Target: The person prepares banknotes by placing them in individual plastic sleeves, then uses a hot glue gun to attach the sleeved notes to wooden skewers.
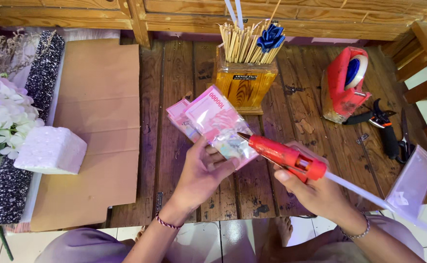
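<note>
My left hand [201, 173] grips a fan of pink banknotes in clear plastic sleeves [212, 122], held up over the wooden table [174, 97]. My right hand [315, 192] is closed around a red glue gun [284, 156] with a clear glue stick [364, 195] jutting out the back. The gun's nozzle touches the lower right edge of the banknotes. A clear plastic sleeve [413, 182] lies by my right forearm.
A wooden box of bamboo skewers with a blue ribbon bow [245, 73] stands behind the notes. A red tape dispenser [345, 83] and black pruning shears [383, 129] sit at right. Brown cardboard [96, 126], a white foam block [50, 151] and white flowers [1, 112] lie at left.
</note>
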